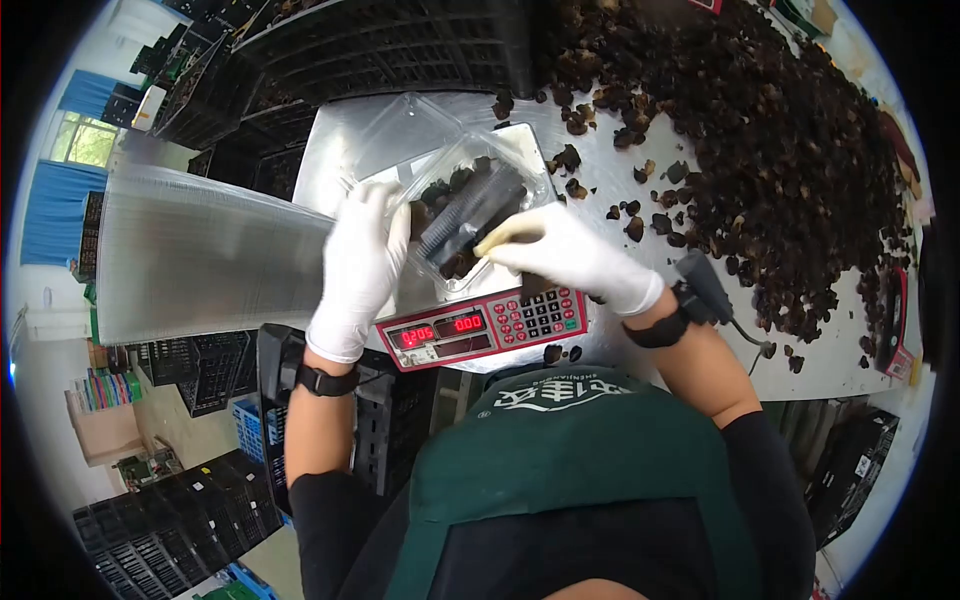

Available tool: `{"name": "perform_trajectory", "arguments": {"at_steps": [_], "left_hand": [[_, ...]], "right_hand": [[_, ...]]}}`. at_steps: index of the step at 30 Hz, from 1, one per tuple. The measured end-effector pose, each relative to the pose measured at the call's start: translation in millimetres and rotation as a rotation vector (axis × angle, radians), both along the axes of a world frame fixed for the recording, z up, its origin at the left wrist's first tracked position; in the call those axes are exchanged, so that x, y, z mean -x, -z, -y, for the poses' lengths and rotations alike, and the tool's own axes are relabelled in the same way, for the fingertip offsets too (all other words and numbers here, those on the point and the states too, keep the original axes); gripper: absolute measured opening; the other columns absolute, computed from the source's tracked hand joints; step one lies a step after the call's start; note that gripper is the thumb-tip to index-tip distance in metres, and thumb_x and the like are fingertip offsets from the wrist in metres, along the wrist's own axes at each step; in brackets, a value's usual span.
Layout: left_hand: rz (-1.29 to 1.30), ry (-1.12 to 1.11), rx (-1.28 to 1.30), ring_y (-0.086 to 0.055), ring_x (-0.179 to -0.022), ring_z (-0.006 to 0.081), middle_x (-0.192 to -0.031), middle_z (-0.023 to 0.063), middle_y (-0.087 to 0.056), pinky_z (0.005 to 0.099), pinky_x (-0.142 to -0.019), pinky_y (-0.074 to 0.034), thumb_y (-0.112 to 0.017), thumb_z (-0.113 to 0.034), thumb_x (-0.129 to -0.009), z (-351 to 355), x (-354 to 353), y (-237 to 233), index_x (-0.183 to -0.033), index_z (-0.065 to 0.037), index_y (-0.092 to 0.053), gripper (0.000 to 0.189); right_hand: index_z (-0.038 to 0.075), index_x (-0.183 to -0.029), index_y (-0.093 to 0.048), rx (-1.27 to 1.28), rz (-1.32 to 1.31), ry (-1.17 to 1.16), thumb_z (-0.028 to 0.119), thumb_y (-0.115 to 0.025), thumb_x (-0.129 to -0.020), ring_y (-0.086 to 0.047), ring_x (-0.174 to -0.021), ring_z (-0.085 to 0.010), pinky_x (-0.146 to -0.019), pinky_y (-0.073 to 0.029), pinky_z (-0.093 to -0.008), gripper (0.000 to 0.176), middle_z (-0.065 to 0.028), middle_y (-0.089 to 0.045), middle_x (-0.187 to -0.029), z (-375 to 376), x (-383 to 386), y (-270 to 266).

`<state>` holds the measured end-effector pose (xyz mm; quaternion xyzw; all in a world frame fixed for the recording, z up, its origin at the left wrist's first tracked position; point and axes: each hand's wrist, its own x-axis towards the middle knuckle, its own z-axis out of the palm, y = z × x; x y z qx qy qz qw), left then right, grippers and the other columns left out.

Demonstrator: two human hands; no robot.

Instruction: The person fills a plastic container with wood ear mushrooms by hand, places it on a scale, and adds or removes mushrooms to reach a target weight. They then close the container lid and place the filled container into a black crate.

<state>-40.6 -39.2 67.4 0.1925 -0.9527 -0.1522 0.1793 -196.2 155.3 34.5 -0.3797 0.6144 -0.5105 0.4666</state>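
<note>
A clear plastic box (455,283) with its lid (412,122) folded open sits on a digital scale (480,328) with a red front panel. Dark brown, fungus-like pieces (459,265) lie inside the box, partly under a dark ribbed strip (472,212). My left hand (362,255), in a white glove, is at the box's left edge, its fingers closed around the clear plastic rim. My right hand (565,252), also gloved in white, pinches at the lower right end of the dark strip; the exact contact is blurred.
A large heap of dark pieces (770,150) covers the table's right side, with loose ones scattered beside it. A long stack of clear plastic boxes (215,255) extends left. Black crates (390,50) stand behind the scale, and more crates (180,525) are at lower left.
</note>
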Motion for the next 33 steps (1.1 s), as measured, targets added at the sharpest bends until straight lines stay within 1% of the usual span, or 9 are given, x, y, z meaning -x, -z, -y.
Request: {"name": "perform_trajectory", "arguments": {"at_steps": [2, 4, 9, 10, 13, 15, 19, 26, 33], "left_hand": [[-0.001, -0.002, -0.536, -0.055, -0.127, 0.0278, -0.132, 0.0163, -0.06, 0.035, -0.105, -0.042, -0.059, -0.024, -0.099, 4, -13, 10, -0.134, -0.001, -0.055, 0.042], [-0.131, 0.071, -0.697, -0.049, -0.133, 0.0275, -0.14, 0.0167, -0.054, 0.0374, -0.11, -0.037, -0.059, -0.026, -0.099, 11, -29, 15, -0.141, 0.001, -0.048, 0.051], [-0.281, 0.124, -0.83, -0.041, -0.139, 0.0243, -0.156, 0.0153, -0.037, 0.0399, -0.116, -0.031, -0.06, -0.02, -0.097, 22, -44, 52, -0.153, -0.001, -0.031, 0.066], [-0.407, -0.04, -0.867, -0.054, -0.125, 0.0206, -0.139, 0.0146, -0.053, 0.0356, -0.106, -0.043, -0.068, -0.007, -0.09, 14, -31, 59, -0.147, -0.001, -0.042, 0.063], [-0.528, -0.351, -0.855, -0.057, -0.079, 0.0063, -0.093, 0.0004, -0.065, 0.0226, -0.075, -0.047, -0.064, -0.006, -0.095, 20, -9, 77, -0.11, 0.001, -0.065, 0.016], [-0.649, -0.339, -0.802, -0.057, -0.08, 0.006, -0.091, 0.0002, -0.065, 0.0227, -0.076, -0.047, -0.064, -0.008, -0.096, 22, -1, 91, -0.106, 0.0, -0.065, 0.012], [-0.707, -0.341, -0.852, -0.053, -0.076, 0.0055, -0.084, -0.0019, -0.062, 0.0216, -0.072, -0.044, -0.061, -0.014, -0.1, 7, 7, 92, -0.098, -0.002, -0.064, 0.012], [-0.578, -0.267, -0.879, -0.052, -0.073, 0.005, -0.079, -0.0029, -0.06, 0.0215, -0.071, -0.043, -0.058, -0.016, -0.102, 13, 22, 89, -0.096, -0.005, -0.063, 0.014], [-0.545, -0.244, -0.804, -0.054, -0.076, 0.0063, -0.083, -0.0001, -0.062, 0.0238, -0.075, -0.046, -0.059, -0.019, -0.102, -6, 50, 80, -0.1, -0.004, -0.064, 0.017]], "right_hand": [[-0.001, -0.102, -0.074, -0.07, -0.007, 0.14, 0.016, -0.07, -0.09, -0.062, -0.073, -0.0071, -0.066, -0.049, -0.0236, 0.022, -0.0039, -0.071, -0.081, -8, 21, -13], [-0.001, -0.105, -0.073, 0.018, -0.394, 0.332, 0.016, -0.071, -0.087, -0.063, -0.074, -0.0084, -0.068, -0.05, -0.0244, 0.025, -0.0043, -0.072, -0.082, -5, 47, -2], [0.0, -0.096, -0.075, -0.11, -0.509, 0.247, 0.021, -0.071, -0.085, -0.063, -0.074, -0.0093, -0.07, -0.05, -0.0249, 0.025, -0.0047, -0.073, -0.081, 16, 73, 21], [0.0, -0.095, -0.075, -0.159, -0.478, 0.172, 0.022, -0.071, -0.084, -0.063, -0.073, -0.0092, -0.069, -0.05, -0.0249, 0.025, -0.0045, -0.072, -0.081, 20, 74, 21], [-0.001, -0.086, -0.073, -0.167, -0.288, 0.1, 0.023, -0.07, -0.085, -0.058, -0.066, -0.006, -0.059, -0.047, -0.0252, 0.024, -0.0014, -0.067, -0.073, 18, 64, 23], [0.001, -0.083, -0.072, -0.227, -0.269, -0.057, 0.024, -0.068, -0.087, -0.058, -0.059, -0.0063, -0.052, -0.046, -0.0245, 0.024, -0.0014, -0.065, -0.071, 14, 64, 19], [0.001, -0.088, -0.075, -0.198, 0.023, 0.163, 0.035, -0.069, -0.092, -0.056, -0.057, -0.0065, -0.053, -0.044, -0.0249, 0.035, -0.0003, -0.065, -0.067, 17, 72, 22], [0.006, -0.086, -0.073, -0.236, 0.028, 0.146, 0.033, -0.068, -0.09, -0.052, -0.062, -0.0063, -0.057, -0.041, -0.0262, 0.028, 0.002, -0.064, -0.071, 47, 89, 14], [0.0, -0.072, -0.072, -0.254, -0.635, 0.344, 0.044, -0.074, -0.079, -0.066, -0.067, -0.0327, -0.062, -0.051, -0.0381, 0.045, -0.0213, -0.067, -0.073, 41, 107, 56]]}}
